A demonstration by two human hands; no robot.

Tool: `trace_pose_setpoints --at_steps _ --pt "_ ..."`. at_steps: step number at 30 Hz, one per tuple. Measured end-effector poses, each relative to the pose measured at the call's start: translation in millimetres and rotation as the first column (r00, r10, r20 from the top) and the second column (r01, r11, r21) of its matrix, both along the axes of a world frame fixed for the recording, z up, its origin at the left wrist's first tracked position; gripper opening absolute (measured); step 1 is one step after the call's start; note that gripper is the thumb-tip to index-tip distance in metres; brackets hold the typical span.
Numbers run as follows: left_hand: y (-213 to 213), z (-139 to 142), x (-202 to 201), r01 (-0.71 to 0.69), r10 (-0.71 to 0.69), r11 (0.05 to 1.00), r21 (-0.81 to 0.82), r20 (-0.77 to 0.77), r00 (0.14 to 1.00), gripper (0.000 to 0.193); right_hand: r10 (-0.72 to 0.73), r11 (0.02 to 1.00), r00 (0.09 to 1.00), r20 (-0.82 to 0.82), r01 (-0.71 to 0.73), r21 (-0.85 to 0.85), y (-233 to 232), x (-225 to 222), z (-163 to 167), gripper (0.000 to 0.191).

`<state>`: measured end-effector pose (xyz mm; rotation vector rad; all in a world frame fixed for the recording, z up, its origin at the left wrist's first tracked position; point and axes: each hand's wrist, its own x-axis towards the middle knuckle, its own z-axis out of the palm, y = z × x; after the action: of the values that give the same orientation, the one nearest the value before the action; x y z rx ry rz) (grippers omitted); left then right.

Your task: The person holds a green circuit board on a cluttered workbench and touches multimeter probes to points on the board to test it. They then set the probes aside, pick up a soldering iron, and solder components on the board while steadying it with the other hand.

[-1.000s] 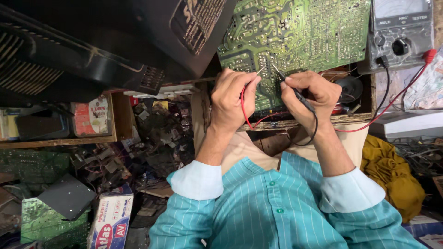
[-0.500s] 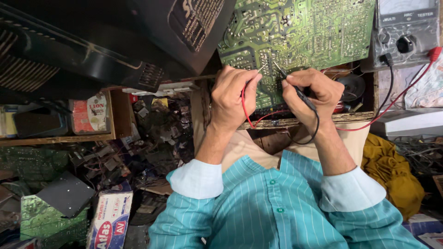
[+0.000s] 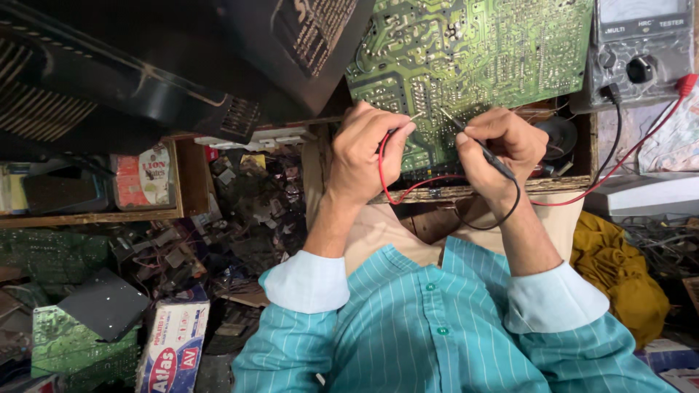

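Two hands probing a green circuit board

Head view: the left hand [image 3: 368, 149] pinches the red probe lead [image 3: 384, 171] and the right hand [image 3: 502, 145] grips the black probe [image 3: 477, 142], both tips on the circuit board [image 3: 473, 51], far centre. A grey meter [image 3: 641, 51] sits right; a glossy black casing [image 3: 145, 65] crowds the left.

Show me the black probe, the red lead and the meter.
black probe [image 3: 486, 149], head view, on its shaft by the right hand's fingers
red lead [image 3: 381, 164], head view, on its loop beside the left hand
meter [image 3: 641, 51], head view, on its grey front
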<state>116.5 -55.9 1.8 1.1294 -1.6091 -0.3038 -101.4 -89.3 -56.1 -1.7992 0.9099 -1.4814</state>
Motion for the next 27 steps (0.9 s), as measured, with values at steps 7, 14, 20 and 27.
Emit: trace_pose_setpoints --at_steps 7,14,20,27 --pt "-0.2 1.2 3.0 0.026 -0.026 1.0 0.007 0.022 0.999 0.015 0.019 0.999 1.0 -0.01 -0.019 -0.034 -2.2 0.5 -0.7 0.017" --pt "-0.2 1.7 1.3 0.03 -0.03 0.999 0.012 0.004 1.0 0.015 0.015 1.0 0.999 -0.037 -0.014 0.016 -2.0 -0.9 1.3 0.015" --pt "0.4 1.5 1.7 0.029 -0.029 1.0 0.005 0.02 0.999 0.016 0.009 0.994 0.999 -0.031 -0.012 -0.11 -0.8 -1.0 1.0 0.015" --pt "-1.9 -2.0 0.0 0.01 -0.009 1.0 -0.029 0.041 0.999 0.016 -0.016 0.988 0.995 -0.094 0.002 -0.153 1.9 1.2 6.0 0.016"
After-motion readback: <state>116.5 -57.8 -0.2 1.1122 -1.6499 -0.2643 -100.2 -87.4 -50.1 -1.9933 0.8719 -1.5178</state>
